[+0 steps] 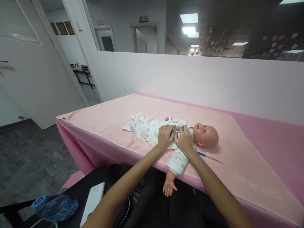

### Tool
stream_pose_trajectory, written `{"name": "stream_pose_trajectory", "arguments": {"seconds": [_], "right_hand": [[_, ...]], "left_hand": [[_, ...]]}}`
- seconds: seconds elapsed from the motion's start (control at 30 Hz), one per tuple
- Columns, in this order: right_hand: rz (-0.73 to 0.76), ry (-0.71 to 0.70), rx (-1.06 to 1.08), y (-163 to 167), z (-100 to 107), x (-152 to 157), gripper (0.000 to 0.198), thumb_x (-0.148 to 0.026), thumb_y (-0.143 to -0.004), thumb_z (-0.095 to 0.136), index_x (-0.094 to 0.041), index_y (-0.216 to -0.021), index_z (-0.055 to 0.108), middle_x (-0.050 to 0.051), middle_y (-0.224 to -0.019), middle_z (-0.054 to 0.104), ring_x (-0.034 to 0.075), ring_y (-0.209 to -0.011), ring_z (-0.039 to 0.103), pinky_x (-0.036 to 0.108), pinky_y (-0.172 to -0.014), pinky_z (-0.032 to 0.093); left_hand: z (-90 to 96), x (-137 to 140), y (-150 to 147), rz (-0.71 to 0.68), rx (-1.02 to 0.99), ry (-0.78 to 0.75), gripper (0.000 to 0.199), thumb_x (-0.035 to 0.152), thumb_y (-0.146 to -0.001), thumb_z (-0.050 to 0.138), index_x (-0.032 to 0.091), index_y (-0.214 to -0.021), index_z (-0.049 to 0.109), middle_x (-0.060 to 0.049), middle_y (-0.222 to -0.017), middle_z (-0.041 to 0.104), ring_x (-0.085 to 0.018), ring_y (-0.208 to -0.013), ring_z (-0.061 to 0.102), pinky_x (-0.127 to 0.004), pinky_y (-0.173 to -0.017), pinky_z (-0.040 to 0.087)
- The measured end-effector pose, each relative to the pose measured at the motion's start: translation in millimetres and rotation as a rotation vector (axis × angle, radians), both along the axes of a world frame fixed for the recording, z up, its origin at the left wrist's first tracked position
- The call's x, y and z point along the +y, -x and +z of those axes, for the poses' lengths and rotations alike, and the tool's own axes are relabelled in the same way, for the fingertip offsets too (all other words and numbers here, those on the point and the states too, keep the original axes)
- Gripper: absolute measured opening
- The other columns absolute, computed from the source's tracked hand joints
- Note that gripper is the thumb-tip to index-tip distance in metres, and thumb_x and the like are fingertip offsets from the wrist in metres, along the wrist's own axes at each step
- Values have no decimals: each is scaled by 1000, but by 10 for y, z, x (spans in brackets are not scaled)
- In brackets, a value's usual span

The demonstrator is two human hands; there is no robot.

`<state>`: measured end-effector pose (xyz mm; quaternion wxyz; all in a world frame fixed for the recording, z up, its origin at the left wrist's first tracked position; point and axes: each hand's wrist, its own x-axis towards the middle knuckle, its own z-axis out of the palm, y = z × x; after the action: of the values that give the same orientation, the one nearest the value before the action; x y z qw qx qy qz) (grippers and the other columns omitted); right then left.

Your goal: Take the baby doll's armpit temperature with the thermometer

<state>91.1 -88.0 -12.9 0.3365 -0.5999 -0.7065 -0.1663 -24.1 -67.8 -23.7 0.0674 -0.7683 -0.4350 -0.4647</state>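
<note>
A baby doll (206, 136) lies on its back across the pink cover, its head to the right and its legs to the left. It wears a white printed baby outfit (147, 129). My left hand (165, 136) is on the front of the outfit, with fingers bent and gripping the cloth at the chest. Close beside it, nearer the doll's neck, my right hand (184, 138) pinches the same cloth. The fingertips of both hands nearly meet, and the bit of cloth between them is partly hidden. One doll arm (170, 183) hangs over the table's front edge.
A thin stick with a blue handle (201, 154) lies near the doll's head on the pink cover (237, 171). At lower left, a water bottle (57, 207) and a white power bank (93, 202) rest on a black seat. A low white wall (190, 82) stands behind the table.
</note>
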Motion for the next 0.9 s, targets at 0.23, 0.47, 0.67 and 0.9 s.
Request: {"name": "stream_pose_trajectory", "arguments": {"seconds": [0.23,0.47,0.67,0.9], "right_hand": [[50,18,101,-7,8,-1,18,-21,-77,45,-20,-84,62,5,-97,53,13,-72,50,24,-53,29],[150,61,287,-45,22,35,16,-19,-75,45,-20,-80,60,2,-93,58,13,-73,53,23,-57,33],[240,39,357,-42,-10,30,18,-13,-73,40,-20,-77,56,0,-78,62,14,-75,54,23,-63,36],[264,0,406,-48,-16,20,13,-20,-73,45,-20,-77,57,-1,-72,62,13,-62,52,22,-60,37]], "left_hand": [[-2,-9,-3,-6,-29,-16,24,13,-78,46,22,-97,59,0,-99,65,-19,-95,51,-36,-85,35],[3,-17,-15,10,-41,-55,24,13,-78,47,22,-96,59,1,-96,66,-19,-92,52,-35,-83,35],[22,-31,-15,10,-8,-51,25,13,-76,46,21,-95,59,0,-96,66,-18,-89,53,-34,-83,35],[19,-21,-9,29,3,-29,27,15,-78,46,22,-100,60,-1,-93,66,-19,-84,53,-36,-78,35]]}}
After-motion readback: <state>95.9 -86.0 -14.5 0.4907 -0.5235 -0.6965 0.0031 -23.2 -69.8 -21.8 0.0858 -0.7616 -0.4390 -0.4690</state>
